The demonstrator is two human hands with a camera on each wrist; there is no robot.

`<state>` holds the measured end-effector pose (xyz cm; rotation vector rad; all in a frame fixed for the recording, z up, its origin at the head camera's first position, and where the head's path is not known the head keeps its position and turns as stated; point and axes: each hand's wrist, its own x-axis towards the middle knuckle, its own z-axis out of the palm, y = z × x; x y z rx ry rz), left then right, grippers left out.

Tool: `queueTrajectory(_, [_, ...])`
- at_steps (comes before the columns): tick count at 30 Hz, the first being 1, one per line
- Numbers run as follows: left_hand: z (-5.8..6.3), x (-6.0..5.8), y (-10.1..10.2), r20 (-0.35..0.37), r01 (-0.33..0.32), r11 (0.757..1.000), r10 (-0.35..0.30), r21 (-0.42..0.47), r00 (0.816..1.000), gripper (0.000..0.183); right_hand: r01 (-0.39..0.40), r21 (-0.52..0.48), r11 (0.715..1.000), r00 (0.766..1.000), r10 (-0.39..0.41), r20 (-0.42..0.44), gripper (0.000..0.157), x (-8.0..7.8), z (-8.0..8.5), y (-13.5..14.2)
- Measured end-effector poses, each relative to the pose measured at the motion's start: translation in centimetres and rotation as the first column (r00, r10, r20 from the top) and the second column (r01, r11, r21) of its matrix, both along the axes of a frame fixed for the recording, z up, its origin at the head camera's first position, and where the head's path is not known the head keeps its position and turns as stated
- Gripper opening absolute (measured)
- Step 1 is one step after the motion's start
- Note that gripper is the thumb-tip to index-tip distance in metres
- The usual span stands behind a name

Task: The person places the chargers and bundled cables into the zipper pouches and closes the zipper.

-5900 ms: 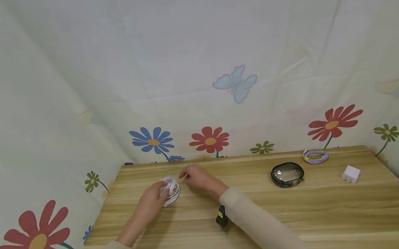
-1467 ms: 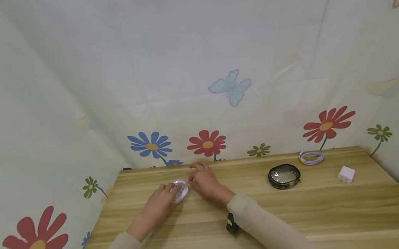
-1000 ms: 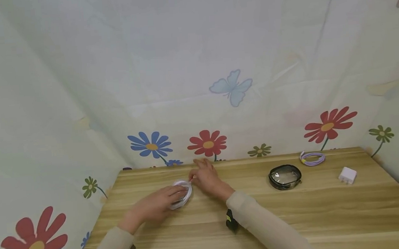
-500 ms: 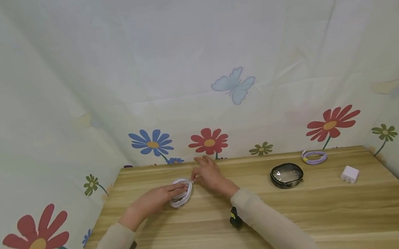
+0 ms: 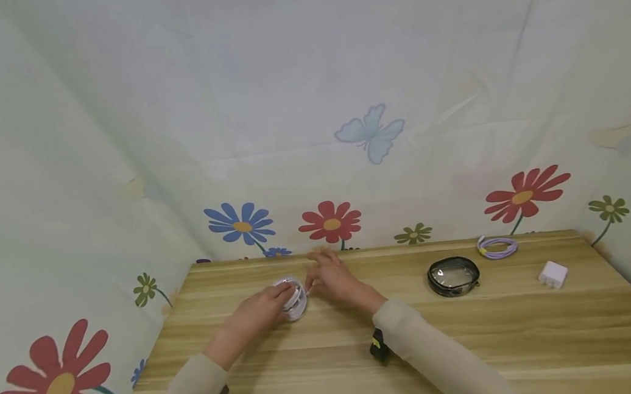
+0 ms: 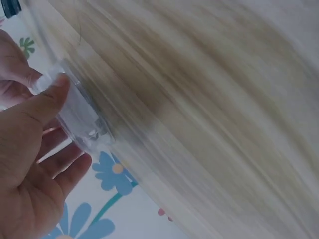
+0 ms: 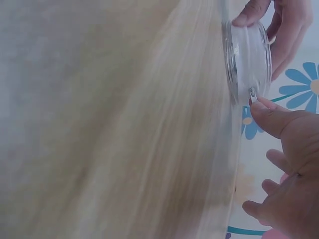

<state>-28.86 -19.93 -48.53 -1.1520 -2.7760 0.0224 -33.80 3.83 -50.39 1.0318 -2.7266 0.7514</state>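
Observation:
A small round clear pouch with white trim [image 5: 298, 306] stands at the left of the table. My left hand [image 5: 259, 315] holds it from the left; in the left wrist view the thumb lies on one face of the pouch [image 6: 79, 112] and fingers are behind it. On the pouch's far side my right hand [image 5: 335, 281] pinches a small metal zipper pull [image 7: 253, 94] between thumb and forefinger, its other fingers spread apart. Something white shows inside the pouch, its kind hard to tell.
Right of the hands, a black-rimmed clear zip case [image 5: 453, 276] lies on the wooden table [image 5: 326, 355]. Farther right are a coiled lilac cable [image 5: 497, 248] and a white plug charger [image 5: 553, 274]. A flower-printed cloth [image 5: 269, 163] hangs behind and at the sides.
The pouch has shifted right with my left hand. My right hand, apart from it in the oldest frame, now pinches its zipper pull. Lately my left fingers have changed their hold.

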Motion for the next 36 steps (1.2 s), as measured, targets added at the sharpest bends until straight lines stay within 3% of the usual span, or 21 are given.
queueTrajectory(4, [0.2, -0.1, 0.9, 0.055, -0.078, 0.997, 0.078, 0.006, 0.995, 0.059, -0.020, -0.009, 1.000, 1.000, 0.020, -0.005, 0.006, 0.3, 0.0, 0.5])
queueTrajectory(12, [-0.5, -0.4, 1.4, 0.088, -0.087, 0.994, 0.082, 0.059, 0.993, 0.061, -0.037, -0.002, 0.999, 0.999, 0.038, 0.032, 0.003, 0.7, 0.3, 1.1])
queueTrajectory(21, [-1.3, 0.0, 2.2, 0.029, -0.154, 0.985, 0.153, 0.074, 0.988, 0.061, -0.100, 0.000, 0.995, 0.994, 0.100, 0.036, 0.002, 0.9, -0.1, 1.2])
queueTrajectory(26, [-1.1, -0.2, 1.6, -0.027, -0.097, 0.995, 0.096, -0.020, 0.995, 0.065, -0.036, -0.005, 0.999, 0.999, 0.036, -0.011, 0.005, 0.8, -0.4, 1.3])
queueTrajectory(30, [-1.0, -0.4, 0.8, -0.078, 0.012, 0.996, -0.019, -0.086, 0.997, 0.065, 0.041, -0.012, 0.999, 0.999, -0.041, 0.010, 0.006, 0.8, -0.3, 1.4])
queueTrajectory(36, [-0.9, -0.4, 0.0, 0.063, 0.154, 0.988, -0.151, -0.032, 0.986, 0.071, 0.093, -0.022, 0.995, 0.995, -0.093, 0.028, 0.006, 0.4, 0.0, 1.5])
